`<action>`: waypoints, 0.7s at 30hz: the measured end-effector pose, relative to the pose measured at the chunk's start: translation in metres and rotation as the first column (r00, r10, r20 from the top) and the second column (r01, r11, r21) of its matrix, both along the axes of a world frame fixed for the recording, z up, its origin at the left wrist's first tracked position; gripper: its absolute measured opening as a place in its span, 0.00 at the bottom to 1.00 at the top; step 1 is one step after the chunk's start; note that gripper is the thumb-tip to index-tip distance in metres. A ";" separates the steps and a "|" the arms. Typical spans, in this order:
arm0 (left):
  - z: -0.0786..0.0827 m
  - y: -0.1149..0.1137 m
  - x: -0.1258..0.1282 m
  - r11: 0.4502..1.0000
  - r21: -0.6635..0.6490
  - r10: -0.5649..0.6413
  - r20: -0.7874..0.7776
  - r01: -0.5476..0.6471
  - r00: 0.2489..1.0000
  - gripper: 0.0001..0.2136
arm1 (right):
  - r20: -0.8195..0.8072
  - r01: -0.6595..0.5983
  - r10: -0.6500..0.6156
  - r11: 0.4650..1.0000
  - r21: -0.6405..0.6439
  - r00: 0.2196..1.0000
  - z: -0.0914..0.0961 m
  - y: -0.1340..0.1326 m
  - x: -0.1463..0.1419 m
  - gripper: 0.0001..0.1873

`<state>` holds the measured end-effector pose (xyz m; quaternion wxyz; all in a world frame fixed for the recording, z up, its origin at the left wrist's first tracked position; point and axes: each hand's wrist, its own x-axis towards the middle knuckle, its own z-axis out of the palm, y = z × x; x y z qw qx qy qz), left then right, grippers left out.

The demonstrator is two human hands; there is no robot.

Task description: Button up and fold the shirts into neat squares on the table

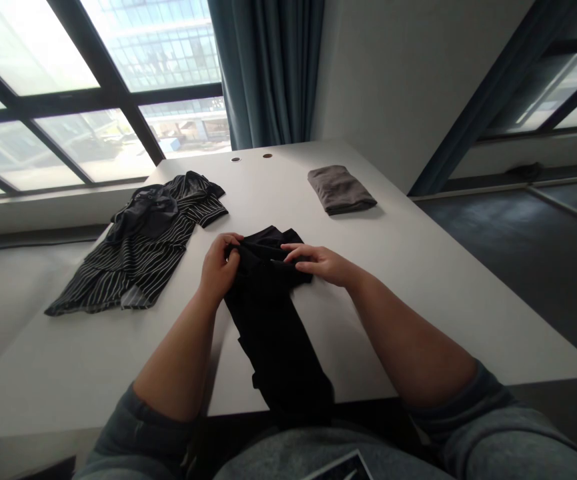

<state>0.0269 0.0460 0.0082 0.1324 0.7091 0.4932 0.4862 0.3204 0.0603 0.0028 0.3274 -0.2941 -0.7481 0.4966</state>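
Observation:
A black garment [281, 333] lies lengthwise on the white table, its near end reaching the table's front edge by my body. Bunched layers of cloth show at its far end. My left hand [222, 267] pinches the garment's far left corner between thumb and fingers. On the far right part of the cloth rests my right hand [321, 262], fingers stretched out and slightly apart, touching the fabric. Whether a fold lies between its thumb and fingers is hard to see.
A dark garment with white stripes [153, 233] is spread loosely at the left of the white table [368, 320]. Toward the back right sits a folded grey cloth [341, 190]. Two round inserts are set near the far edge, before a blue curtain [271, 73] and windows.

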 end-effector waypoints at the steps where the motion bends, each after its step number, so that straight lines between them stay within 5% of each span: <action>1: 0.000 0.000 0.000 1.000 0.001 -0.008 0.002 0.008 1.000 0.06 | 0.054 -0.021 0.019 0.999 0.034 0.998 -0.001 0.000 -0.001 0.15; 9: 0.000 -0.002 0.001 0.995 -0.023 -0.094 -0.047 0.093 0.994 0.07 | 0.176 -0.055 -0.031 0.887 0.459 0.984 -0.008 -0.006 -0.017 0.16; 14: 0.003 -0.005 0.004 0.996 -0.020 -0.087 -0.028 0.086 0.996 0.07 | 0.255 -0.052 -0.078 0.882 0.469 0.964 -0.004 -0.010 -0.019 0.13; 21: 0.005 -0.005 0.003 0.999 -0.035 0.013 0.010 -0.013 1.000 0.07 | 0.158 0.036 -0.107 0.917 0.398 0.982 0.007 -0.016 -0.015 0.08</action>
